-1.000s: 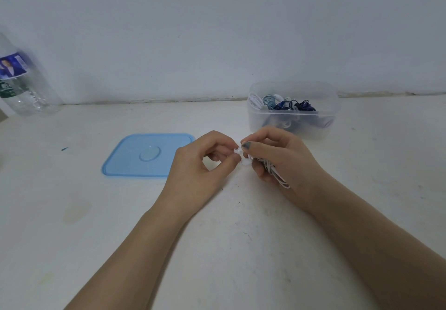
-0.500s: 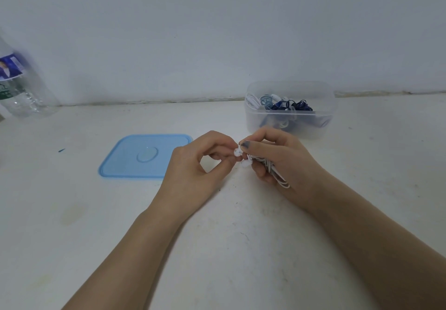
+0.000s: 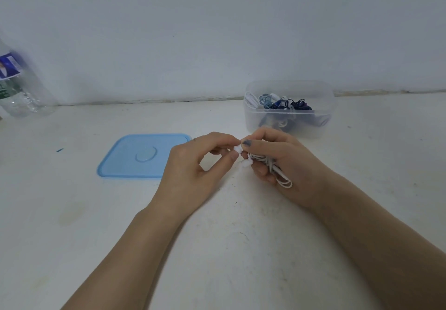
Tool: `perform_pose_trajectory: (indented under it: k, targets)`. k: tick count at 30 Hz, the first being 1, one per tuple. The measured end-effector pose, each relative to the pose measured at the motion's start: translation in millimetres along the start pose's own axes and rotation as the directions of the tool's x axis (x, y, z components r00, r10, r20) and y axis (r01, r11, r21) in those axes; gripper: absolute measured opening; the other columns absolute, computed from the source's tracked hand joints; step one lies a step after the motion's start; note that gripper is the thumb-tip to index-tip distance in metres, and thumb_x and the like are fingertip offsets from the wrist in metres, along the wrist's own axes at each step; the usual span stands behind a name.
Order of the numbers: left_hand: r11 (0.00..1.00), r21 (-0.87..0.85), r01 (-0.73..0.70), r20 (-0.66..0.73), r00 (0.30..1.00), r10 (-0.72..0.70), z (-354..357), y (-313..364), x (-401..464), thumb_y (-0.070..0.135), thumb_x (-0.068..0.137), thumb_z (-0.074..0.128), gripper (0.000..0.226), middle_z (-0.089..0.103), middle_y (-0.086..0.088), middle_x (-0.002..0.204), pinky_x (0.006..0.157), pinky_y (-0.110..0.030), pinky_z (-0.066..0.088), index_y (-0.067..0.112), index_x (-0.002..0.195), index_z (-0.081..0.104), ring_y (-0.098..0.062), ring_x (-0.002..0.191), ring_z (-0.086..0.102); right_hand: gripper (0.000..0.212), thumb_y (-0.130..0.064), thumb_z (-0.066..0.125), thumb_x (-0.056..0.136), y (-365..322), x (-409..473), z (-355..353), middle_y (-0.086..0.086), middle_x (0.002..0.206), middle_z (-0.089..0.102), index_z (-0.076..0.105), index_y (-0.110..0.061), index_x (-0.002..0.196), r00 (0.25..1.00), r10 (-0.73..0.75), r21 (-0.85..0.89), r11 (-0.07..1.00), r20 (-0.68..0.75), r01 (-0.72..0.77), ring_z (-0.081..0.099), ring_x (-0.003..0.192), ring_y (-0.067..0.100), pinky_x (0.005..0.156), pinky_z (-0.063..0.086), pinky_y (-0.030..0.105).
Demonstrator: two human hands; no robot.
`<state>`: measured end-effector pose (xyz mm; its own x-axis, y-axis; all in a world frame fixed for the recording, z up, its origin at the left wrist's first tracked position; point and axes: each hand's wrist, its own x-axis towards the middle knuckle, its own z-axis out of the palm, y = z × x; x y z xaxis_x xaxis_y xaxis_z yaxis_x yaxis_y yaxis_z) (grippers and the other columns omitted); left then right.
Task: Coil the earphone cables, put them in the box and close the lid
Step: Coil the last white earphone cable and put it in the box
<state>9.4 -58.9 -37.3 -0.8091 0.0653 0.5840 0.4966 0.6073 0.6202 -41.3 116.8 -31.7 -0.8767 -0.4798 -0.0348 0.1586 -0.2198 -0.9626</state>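
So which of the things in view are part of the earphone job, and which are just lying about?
Part of the job:
white earphone cable, held in right hand, left hand pinching an earbud
clear box, holding coiled earphones
blue lid

Lying about:
plastic bottle

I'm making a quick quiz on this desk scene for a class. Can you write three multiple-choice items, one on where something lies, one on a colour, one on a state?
1. Where does the lid lie?
A. On the box
B. Flat on the table, to the left of the hands
C. Leaning against the wall

2. What colour is the earphone cable held in the hands?
A. White
B. Red
C. Green

3. What state is the box in?
A. Closed and empty
B. Tipped on its side
C. Open, with earphones inside

Answers:
1. B: the blue lid is flat on the table, apart from the box.
2. A: the coils in the right hand are white, as is the earbud that the left hand pinches.
3. C: the box stands upright without its lid, with dark and white cables visible inside.
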Motion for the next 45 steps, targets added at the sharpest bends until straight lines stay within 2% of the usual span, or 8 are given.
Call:
perform_pose_trajectory:
  k: [9,17,24,27,32,36,41,45]
  targets:
    - [0.959,-0.236,0.155,0.045,0.988,-0.149,3.5,-2.9,0.5,0.007,0.093,0.070,0.010,0.076,0.005,0.093,0.088,-0.033,0.056,0.014,0.099,0.074,-0.018,0.092,0.071,0.012,-0.004,0.058,0.091,-1.9,-0.9,-1.7,0.008,0.069,0.056,0.059,-0.007,0.079,0.999,0.026,0.020,0.999,0.027,-0.027,0.040,0.042,0.011,0.039,0.023,0.022]
    - [0.793,-0.506,0.339,0.182,0.941,-0.286,4.0,0.1,4.8,-0.002,0.092,0.066,0.007,0.076,-0.002,0.088,0.086,-0.022,0.053,0.002,0.097,0.067,-0.014,0.086,0.071,0.013,-0.004,0.057,0.092,-1.6,0.3,-1.8,0.005,0.067,0.059,0.061,-0.007,0.079,0.999,0.031,0.015,0.999,0.044,-0.032,0.038,0.044,0.011,0.038,0.022,0.020]
    - [0.837,-0.455,0.305,0.096,0.951,-0.294,9.5,-3.3,3.3,0.005,0.091,0.072,0.004,0.074,-0.016,0.091,0.082,-0.033,0.052,0.008,0.091,0.070,-0.041,0.092,0.067,0.012,-0.002,0.058,0.092,0.3,0.5,-0.6,0.006,0.069,0.060,0.059,-0.005,0.080,0.999,0.023,0.079,0.996,0.037,-0.026,0.044,0.046,0.011,0.037,0.030,0.018]
    - [0.835,-0.449,0.318,0.096,0.946,-0.309,10.1,-2.9,2.6,0.006,0.091,0.073,0.008,0.075,-0.018,0.091,0.085,-0.045,0.054,0.012,0.086,0.070,-0.043,0.092,0.068,0.014,-0.002,0.058,0.091,0.5,0.0,0.1,0.007,0.068,0.060,0.059,-0.005,0.078,0.999,0.038,0.108,0.993,0.038,-0.042,0.045,0.047,0.011,0.038,0.031,0.018]
    - [0.839,-0.425,0.341,0.092,0.938,-0.335,11.7,-1.0,6.4,0.009,0.092,0.072,0.010,0.075,-0.014,0.085,0.080,-0.033,0.052,0.014,0.083,0.070,-0.026,0.080,0.068,0.012,-0.004,0.056,0.095,-4.2,-1.7,1.4,0.006,0.066,0.062,0.059,-0.003,0.083,0.998,0.063,0.125,0.990,0.017,-0.065,0.048,0.046,0.011,0.037,0.034,0.018]
    - [0.864,-0.408,0.296,0.062,0.953,-0.298,13.1,9.2,26.6,0.008,0.094,0.069,0.009,0.073,0.005,0.079,0.076,-0.021,0.052,0.014,0.088,0.069,-0.010,0.076,0.067,0.004,-0.003,0.058,0.094,-23.3,0.5,2.6,0.006,0.066,0.062,0.061,-0.001,0.094,0.997,0.006,0.048,0.999,-0.071,-0.002,0.049,0.052,0.014,0.048,0.034,0.023]
    - [0.945,-0.199,0.258,0.065,0.966,-0.250,7.9,14.6,98.5,0.019,0.094,0.066,0.007,0.072,0.016,0.086,0.082,-0.032,0.057,0.025,0.094,0.070,-0.012,0.084,0.071,0.009,0.003,0.064,0.085,-84.1,33.8,-8.1,0.012,0.072,0.059,0.068,-0.001,0.092,0.953,-0.164,-0.182,0.976,-0.255,0.120,0.054,0.055,0.016,0.054,0.042,0.026]
    - [0.948,0.000,0.318,0.094,0.944,-0.317,3.6,13.7,144.9,0.022,0.095,0.059,0.013,0.072,0.007,0.101,0.069,-0.022,0.046,0.025,0.099,0.071,-0.013,0.094,0.069,0.014,-0.012,0.056,0.088,-111.4,71.8,-27.1,0.009,0.071,0.065,0.068,-0.007,0.087,0.913,-0.233,-0.673,0.737,-0.335,-0.059,0.061,0.060,0.020,0.050,0.043,0.023]
